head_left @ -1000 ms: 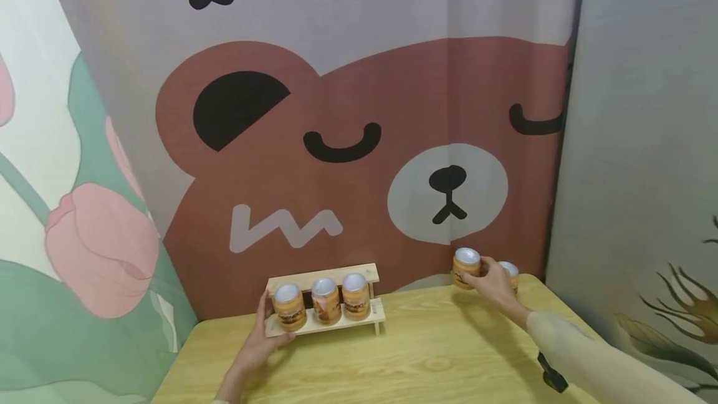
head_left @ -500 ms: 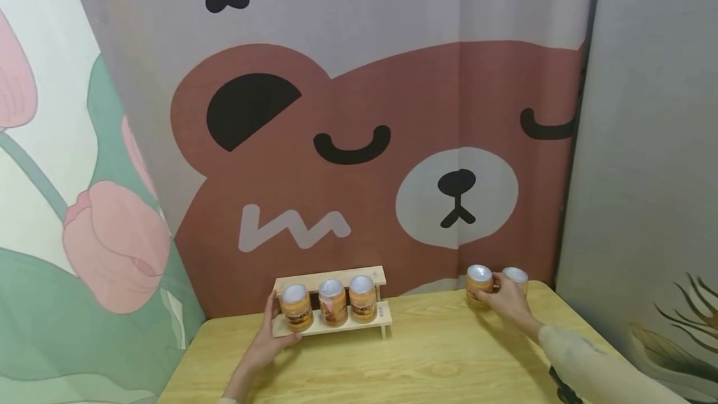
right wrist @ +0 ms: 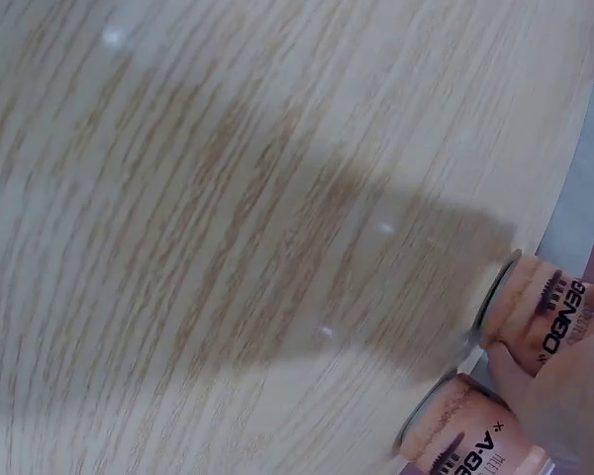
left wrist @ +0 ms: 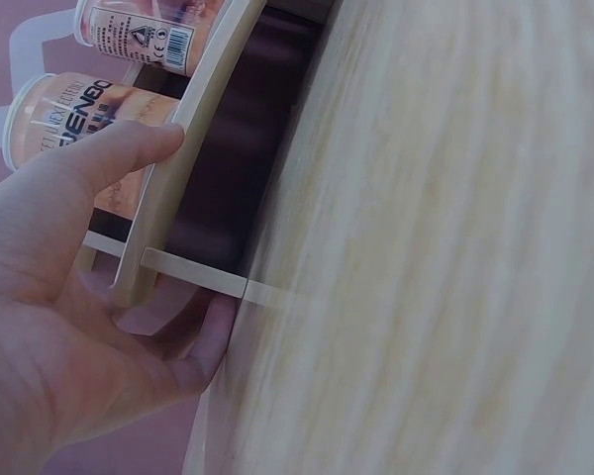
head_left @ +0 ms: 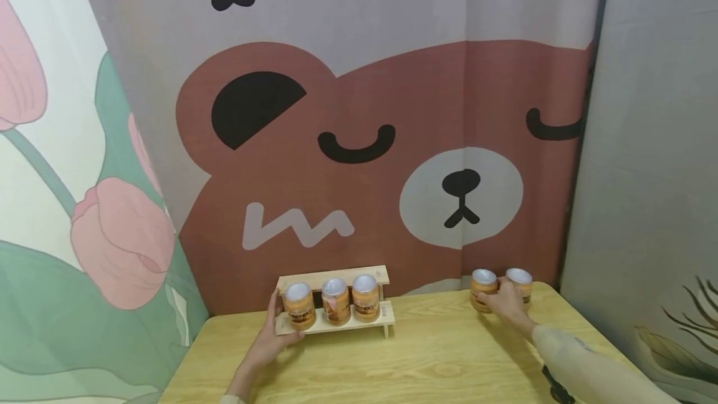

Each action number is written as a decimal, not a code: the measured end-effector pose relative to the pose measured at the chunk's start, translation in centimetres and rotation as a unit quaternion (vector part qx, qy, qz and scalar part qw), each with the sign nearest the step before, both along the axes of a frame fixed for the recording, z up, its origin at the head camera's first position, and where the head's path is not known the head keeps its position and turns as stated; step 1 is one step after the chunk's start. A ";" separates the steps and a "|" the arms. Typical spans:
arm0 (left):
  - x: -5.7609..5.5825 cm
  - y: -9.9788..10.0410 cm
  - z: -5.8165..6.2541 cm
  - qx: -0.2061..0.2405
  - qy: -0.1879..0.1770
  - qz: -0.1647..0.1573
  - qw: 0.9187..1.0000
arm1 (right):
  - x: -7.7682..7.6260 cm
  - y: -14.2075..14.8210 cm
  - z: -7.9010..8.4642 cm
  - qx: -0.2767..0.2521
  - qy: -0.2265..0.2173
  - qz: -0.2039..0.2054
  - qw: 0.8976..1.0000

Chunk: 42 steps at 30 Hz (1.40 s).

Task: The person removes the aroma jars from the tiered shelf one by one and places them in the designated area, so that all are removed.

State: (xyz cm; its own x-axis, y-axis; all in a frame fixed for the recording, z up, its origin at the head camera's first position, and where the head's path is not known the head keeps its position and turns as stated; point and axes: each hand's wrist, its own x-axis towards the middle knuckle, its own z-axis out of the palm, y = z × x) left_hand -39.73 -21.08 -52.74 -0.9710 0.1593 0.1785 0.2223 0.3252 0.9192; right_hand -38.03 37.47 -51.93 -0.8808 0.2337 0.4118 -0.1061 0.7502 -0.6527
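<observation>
My left hand [head_left: 263, 343] grips the left end of a small two-step wooden rack [head_left: 386, 313]. In the left wrist view its thumb lies along the front edge of the lower step and its fingers reach round the end. Three orange cans with pale lids stand in a row on that step: a left can [head_left: 300, 308], a middle can [head_left: 336, 304] and a right can [head_left: 366, 302]. At the table's back right, my right hand [head_left: 512, 305] pinches another orange can [right wrist: 525, 307], upright with its base at the tabletop. A matching can [head_left: 523, 292] stands close to its right, partly behind the hand.
The light wooden table [head_left: 437, 360] has rounded back corners. A bear-print curtain [head_left: 359, 217] hangs right behind its back edge. To the left is a tulip-print curtain [head_left: 123, 223], to the right a grey one [head_left: 645, 161]. A black object [head_left: 556, 386] shows under the right sleeve.
My right hand has lowered the can it holds to the tabletop, beside the other can. My left hand keeps its grip on the rack. The head view has shifted slightly.
</observation>
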 end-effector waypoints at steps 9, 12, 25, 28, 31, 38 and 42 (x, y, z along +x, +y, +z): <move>-0.1 0.0 -0.2 0.000 0.007 0.004 1.000 | 0.3 -0.7 1.8 0.017 -0.011 -0.002 1.000; -0.1 0.0 -0.3 0.002 0.009 0.002 1.000 | 0.4 -1.4 3.2 0.008 -0.030 -0.004 1.000; 0.1 0.2 -0.4 0.010 0.021 -0.002 1.000 | 2.1 -7.9 9.5 -0.076 -0.035 0.037 0.996; 0.0 -0.2 -0.5 0.011 0.032 -0.004 0.999 | 2.4 -10.2 10.1 -0.101 -0.024 0.057 0.993; 0.1 -0.5 -0.6 0.010 0.032 -0.006 0.999 | 2.5 -12.2 10.3 -0.122 -0.012 0.079 0.989; 0.1 -1.0 -0.7 0.016 0.002 -0.018 1.000 | 3.0 -15.9 9.9 -0.138 0.024 0.130 0.982; -0.6 -0.3 -0.4 0.009 -0.008 -0.026 1.000 | 3.1 -17.0 8.6 -0.129 0.049 0.179 0.974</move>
